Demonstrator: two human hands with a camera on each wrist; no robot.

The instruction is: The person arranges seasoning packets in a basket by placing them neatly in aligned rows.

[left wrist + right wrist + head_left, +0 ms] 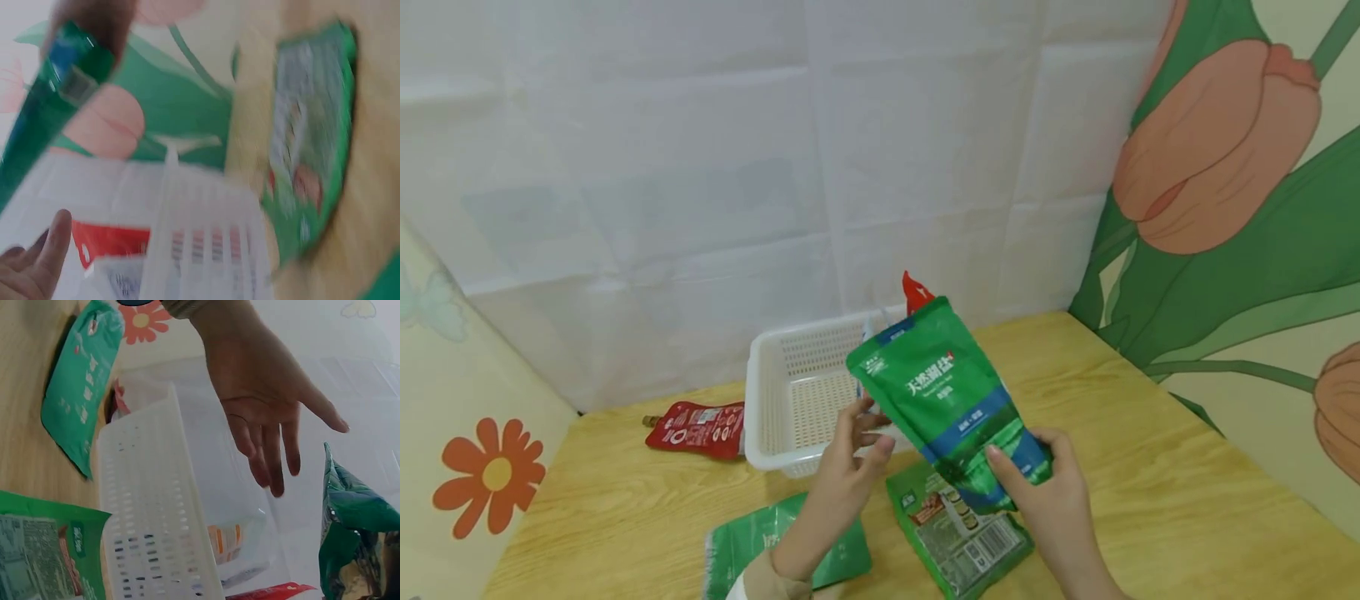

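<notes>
In the head view my right hand point(1054, 493) grips the lower right corner of a green bag of salt point(936, 392), thumb on its front. The bag hangs tilted above the table, in front of a white plastic basket point(767, 408). My left hand point(850, 471) is held beside the bag's left edge; the right wrist view shows this hand point(256, 394) with fingers extended and nothing in them, apart from the salt bag point(359, 500). Below the held bag, a green packet point(966, 537) lies on the table with its barcode side up. Another green pouch point(842, 554) lies partly behind my left forearm.
A red spouted pouch point(700, 429) lies against the basket's left side. Inside the basket's right part stand a red package point(916, 292) and a white package point(119, 278). White sheeting point(700, 167) hangs behind the wooden table point(1150, 467).
</notes>
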